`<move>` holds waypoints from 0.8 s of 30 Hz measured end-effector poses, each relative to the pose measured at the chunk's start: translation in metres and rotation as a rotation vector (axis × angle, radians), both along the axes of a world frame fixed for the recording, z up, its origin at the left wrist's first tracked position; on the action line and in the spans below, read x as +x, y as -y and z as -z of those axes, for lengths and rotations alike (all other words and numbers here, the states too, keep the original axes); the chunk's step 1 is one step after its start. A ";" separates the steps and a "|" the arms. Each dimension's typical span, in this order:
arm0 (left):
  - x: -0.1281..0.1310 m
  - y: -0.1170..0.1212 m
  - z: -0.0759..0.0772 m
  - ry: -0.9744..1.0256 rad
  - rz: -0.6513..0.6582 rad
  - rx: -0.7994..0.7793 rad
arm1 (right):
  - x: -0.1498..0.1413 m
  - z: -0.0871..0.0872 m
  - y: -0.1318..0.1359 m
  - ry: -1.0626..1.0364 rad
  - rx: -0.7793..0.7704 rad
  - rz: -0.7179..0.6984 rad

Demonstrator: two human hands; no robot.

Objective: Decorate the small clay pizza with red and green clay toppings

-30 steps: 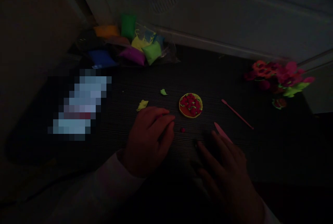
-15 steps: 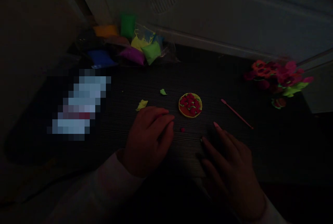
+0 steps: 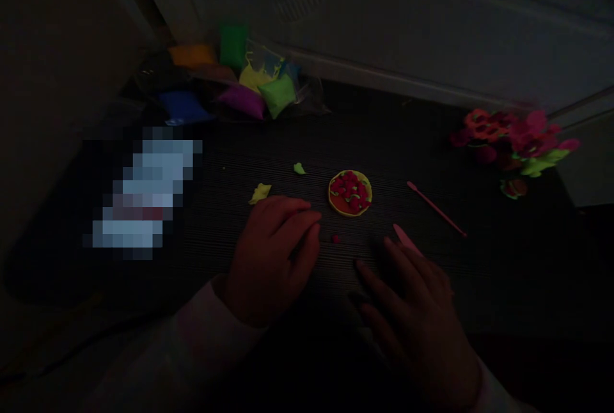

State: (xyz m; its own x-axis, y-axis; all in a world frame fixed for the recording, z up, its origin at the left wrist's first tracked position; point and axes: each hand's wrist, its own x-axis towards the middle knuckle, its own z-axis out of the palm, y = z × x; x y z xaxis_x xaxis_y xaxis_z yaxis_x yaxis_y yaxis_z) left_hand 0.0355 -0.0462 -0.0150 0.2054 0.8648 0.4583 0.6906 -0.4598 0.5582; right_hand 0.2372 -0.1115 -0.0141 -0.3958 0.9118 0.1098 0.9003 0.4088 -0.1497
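My left hand rests on the dark table with its fingers curled and pressed together. A hint of red shows between the fingers, too dark to make out. Right of the fingertips lies a small red clay ball. My right hand has its fingers spread, beside and partly over a pink clay knife. Beyond both hands sits a round clay piece with a yellow rim, an orange-brown base and red and green bits on top. A yellow clay scrap and a light green one lie near my left hand.
A thin pink modelling tool lies on the right. Bags of coloured clay are heaped at the back left, above a blurred bright screen. Colourful clay flowers and a small clay burger stand at the far right.
My right hand has shifted left and towards me, off the knife's tip, so more of the pink blade shows. My left hand stays almost still.
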 end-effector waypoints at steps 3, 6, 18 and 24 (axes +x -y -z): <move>0.000 0.000 0.000 0.003 0.009 0.000 | 0.000 0.000 0.000 0.020 0.028 0.024; 0.000 0.000 0.001 -0.001 0.013 0.000 | -0.001 -0.001 0.000 0.007 -0.003 0.002; 0.000 0.000 0.000 -0.005 0.003 0.001 | 0.000 0.001 0.002 0.050 0.002 -0.011; 0.000 0.000 0.001 -0.008 -0.004 0.000 | 0.009 -0.001 0.000 0.010 0.028 -0.034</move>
State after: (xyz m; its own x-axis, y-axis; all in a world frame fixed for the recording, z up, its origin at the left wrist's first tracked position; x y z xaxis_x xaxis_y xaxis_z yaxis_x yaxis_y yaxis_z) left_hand 0.0356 -0.0461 -0.0156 0.2052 0.8656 0.4568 0.6969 -0.4569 0.5528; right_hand 0.2459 -0.1115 -0.0131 -0.4279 0.8943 0.1308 0.8870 0.4433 -0.1292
